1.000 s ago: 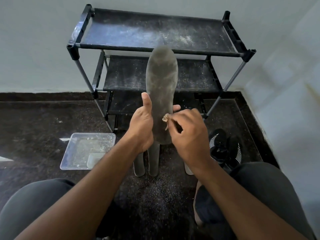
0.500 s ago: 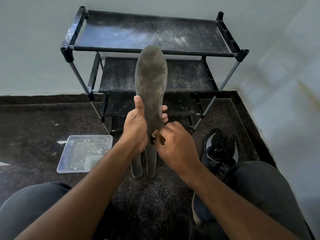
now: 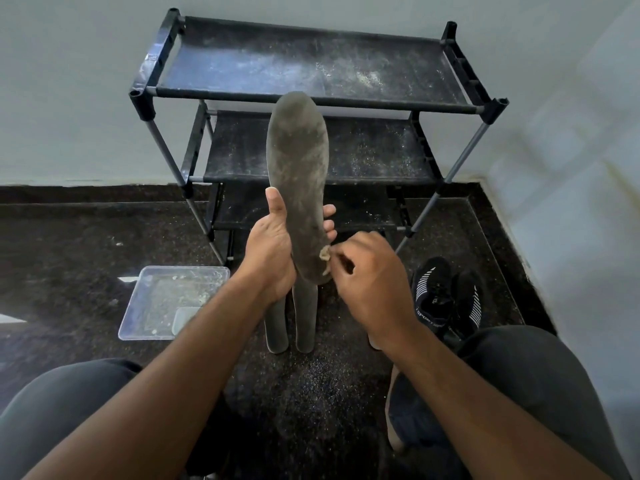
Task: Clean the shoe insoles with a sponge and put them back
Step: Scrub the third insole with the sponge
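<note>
A: We grip the grey insole (image 3: 298,174) upright in our left hand (image 3: 273,251), while our right hand (image 3: 367,271) pinches a tan sponge scrap (image 3: 325,253) against its lower edge.

B: And the clear tray (image 3: 138,306)?

A: It holds pale crumbs.

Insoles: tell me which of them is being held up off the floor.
The upright insole gripped by the left hand, with the right hand pinching a sponge scrap against it. The other two insoles lie on the floor.
</note>
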